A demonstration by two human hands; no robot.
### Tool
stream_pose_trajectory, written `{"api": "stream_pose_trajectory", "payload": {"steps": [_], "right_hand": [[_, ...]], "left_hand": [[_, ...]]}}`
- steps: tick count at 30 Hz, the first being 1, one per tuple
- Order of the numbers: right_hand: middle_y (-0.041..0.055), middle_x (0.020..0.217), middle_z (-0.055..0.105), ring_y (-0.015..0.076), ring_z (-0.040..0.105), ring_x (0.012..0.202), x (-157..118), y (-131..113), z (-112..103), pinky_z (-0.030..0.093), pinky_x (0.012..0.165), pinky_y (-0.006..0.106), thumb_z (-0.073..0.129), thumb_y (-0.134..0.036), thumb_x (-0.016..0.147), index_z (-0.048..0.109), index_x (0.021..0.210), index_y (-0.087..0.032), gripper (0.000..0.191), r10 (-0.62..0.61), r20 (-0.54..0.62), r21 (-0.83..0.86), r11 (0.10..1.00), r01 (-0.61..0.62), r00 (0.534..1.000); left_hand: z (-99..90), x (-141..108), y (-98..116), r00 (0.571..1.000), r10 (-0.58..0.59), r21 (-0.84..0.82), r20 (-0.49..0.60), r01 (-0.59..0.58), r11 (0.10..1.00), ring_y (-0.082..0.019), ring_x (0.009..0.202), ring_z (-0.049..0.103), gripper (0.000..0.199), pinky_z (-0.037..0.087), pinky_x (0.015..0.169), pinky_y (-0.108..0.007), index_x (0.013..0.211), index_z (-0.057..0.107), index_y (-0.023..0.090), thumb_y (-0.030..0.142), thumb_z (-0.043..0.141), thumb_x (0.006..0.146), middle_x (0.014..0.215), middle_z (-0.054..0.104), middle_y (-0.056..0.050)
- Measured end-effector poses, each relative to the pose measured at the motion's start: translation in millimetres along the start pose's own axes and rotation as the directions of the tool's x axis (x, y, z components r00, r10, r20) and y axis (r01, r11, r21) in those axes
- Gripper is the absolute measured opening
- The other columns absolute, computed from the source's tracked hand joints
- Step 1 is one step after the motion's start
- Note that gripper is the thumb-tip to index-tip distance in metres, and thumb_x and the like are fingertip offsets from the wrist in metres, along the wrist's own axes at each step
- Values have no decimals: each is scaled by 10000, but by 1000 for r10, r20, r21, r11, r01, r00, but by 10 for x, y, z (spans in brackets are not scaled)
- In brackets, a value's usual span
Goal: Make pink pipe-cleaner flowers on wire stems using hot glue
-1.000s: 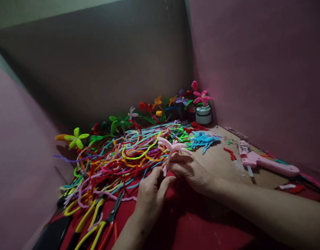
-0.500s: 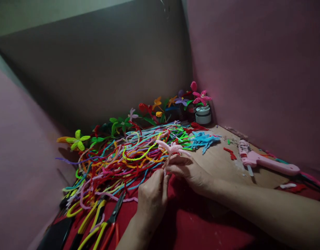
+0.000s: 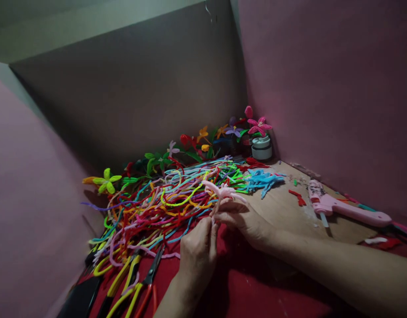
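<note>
A pale pink pipe-cleaner flower [image 3: 225, 191] stands upright between my two hands over the red cloth. Low on its stem, my left hand [image 3: 198, 247] is closed in a pinch. My right hand [image 3: 238, 216] grips the stem just beneath the petals, fingers pressed together. The fingertips of both hands nearly meet, and the stem's lower end is hidden by them. Just beyond the hands lies a tangled heap of coloured pipe cleaners [image 3: 170, 198].
Left of my hands lie scissors [image 3: 150, 276] and yellow-handled pliers [image 3: 119, 282]. A pink glue gun [image 3: 345, 207] rests on the board at right, near a blue pipe-cleaner bundle [image 3: 263, 179]. Finished flowers [image 3: 107, 180] and a small white jar [image 3: 261, 148] line the back.
The whole view has shifted slightly, so everything appears a little further right and lower. Both hands keep their hold on the pink flower, with little visible movement.
</note>
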State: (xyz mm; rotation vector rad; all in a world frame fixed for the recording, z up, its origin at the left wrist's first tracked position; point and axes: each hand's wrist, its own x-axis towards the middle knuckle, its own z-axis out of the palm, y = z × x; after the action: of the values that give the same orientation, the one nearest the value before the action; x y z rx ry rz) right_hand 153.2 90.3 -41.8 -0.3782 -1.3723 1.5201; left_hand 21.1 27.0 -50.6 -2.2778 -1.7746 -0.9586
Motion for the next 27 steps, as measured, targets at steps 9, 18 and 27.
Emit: {"api": "stream_pose_trajectory", "payload": {"steps": [9, 18, 27], "right_hand": [[16, 772, 586, 155, 496, 889, 2, -2, -6, 317, 958, 347, 617, -253, 755, 670, 703, -208, 86, -38, 35, -1, 999, 38, 999], [24, 798, 592, 176, 507, 898, 6, -40, 15, 323, 936, 370, 629, -323, 743, 669, 695, -216, 124, -71, 15, -62, 995, 72, 997], [39, 835, 609, 192, 487, 991, 1, -41, -3, 328, 951, 377, 636, -413, 718, 678, 719, -190, 227, -41, 26, -57, 997, 42, 999]], "left_hand": [[18, 2, -21, 999, 13, -51, -34, -14, 999, -99, 508, 494, 161, 341, 524, -205, 758, 496, 194, 193, 385, 875, 607, 513, 11], [-33, 14, 15, 1000, -15, -63, 14, 16, 998, -110, 578, 540, 177, 381, 582, -213, 810, 524, 183, 201, 366, 887, 697, 578, -21], [-30, 39, 23, 998, 20, -111, -56, -26, 993, -83, 522, 507, 185, 383, 544, -185, 774, 541, 162, 181, 391, 880, 621, 532, 14]]}}
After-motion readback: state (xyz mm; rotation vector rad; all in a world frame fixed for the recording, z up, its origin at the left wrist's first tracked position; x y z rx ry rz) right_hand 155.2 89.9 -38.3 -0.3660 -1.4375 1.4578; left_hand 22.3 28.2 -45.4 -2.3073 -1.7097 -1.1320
